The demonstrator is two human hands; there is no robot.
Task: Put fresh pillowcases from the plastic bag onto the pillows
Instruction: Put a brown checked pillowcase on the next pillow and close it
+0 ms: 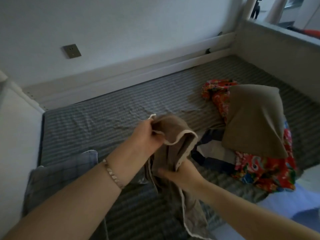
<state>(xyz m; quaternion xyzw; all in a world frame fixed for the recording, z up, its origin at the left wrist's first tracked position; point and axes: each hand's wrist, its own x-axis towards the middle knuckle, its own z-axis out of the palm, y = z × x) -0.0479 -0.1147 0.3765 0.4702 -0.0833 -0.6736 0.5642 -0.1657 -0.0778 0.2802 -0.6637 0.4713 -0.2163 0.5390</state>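
Now the left hand and right hand both grip the pillowcase, hanging lengthwise down-frame, with the checked pillow lower left, nearer the left.

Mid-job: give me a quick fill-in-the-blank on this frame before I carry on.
The left hand and right hand both hold the cream-piped cloth pillowcase, coloured ____.
The plump brown pillow lies on crumpled ____ floral fabric.
The beaded bracelet circles the ____ wrist.
Missing: brown; red; left.

a home bedroom: striped mattress in white bedframe, pillow, wall socket.
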